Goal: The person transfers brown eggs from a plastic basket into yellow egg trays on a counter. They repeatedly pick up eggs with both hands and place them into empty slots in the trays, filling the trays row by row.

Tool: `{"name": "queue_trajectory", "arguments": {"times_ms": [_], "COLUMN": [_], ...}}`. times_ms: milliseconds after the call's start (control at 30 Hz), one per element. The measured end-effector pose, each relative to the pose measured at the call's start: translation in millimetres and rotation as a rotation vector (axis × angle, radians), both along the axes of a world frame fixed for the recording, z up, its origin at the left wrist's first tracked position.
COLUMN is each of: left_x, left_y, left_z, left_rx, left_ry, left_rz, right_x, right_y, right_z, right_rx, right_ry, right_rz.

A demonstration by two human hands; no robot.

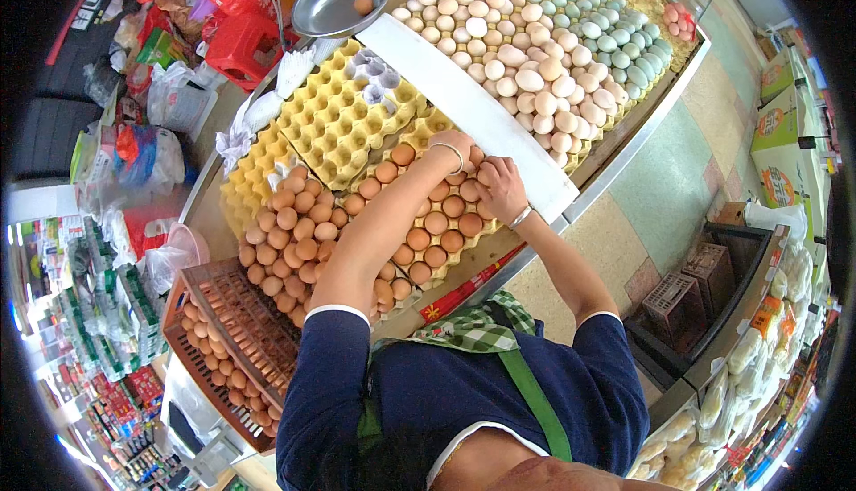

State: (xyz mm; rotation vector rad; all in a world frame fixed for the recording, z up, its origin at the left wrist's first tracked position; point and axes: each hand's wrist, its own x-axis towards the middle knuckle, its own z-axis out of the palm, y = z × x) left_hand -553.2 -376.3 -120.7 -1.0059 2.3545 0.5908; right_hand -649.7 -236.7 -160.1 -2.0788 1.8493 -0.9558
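Brown eggs [435, 223] sit in the cups of a yellow egg tray [441, 270] before me. My left hand [453, 146], with a bracelet at the wrist, has its fingers closed around a brown egg [476, 156] at the tray's far end. Just right of it, my right hand [503, 187] rests with bent fingers on eggs by the tray's edge; whether it grips one is hidden. Under and left of my left forearm lies a heap of brown eggs [294, 223]. Beyond them are yellow egg trays [348, 116] with bare cups.
A white board [468, 110] separates the brown eggs from pale eggs [528, 81] and bluish-green eggs [620, 43]. A metal bowl [328, 6] holds one brown egg. At the left stands a brown plastic crate [234, 304] of eggs. A red stool [244, 49] is behind the counter.
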Motion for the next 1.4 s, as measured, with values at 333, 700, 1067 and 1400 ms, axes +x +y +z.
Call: {"name": "queue_trajectory", "arguments": {"times_ms": [333,700,1067,1400], "left_x": [21,35,65,357], "left_y": [-10,21,11,58], "left_z": [-11,-46,-16,196], "left_rx": [0.062,-0.562,-0.460,-0.445], "left_ry": [0.237,0.406,0.584,0.897], "left_rz": [0.292,0.362,0.425,0.910], "right_x": [-4,8,10,-23], "right_y": [-5,-14,-8,-10], "right_z": [-4,0,-7,-48], "right_rx": [-0.062,-0.058,-0.186,-0.009], "right_ry": [-0.024,-0.017,-0.016,0.402], "right_rz": [0.002,-0.104,-0.109,0.259]}}
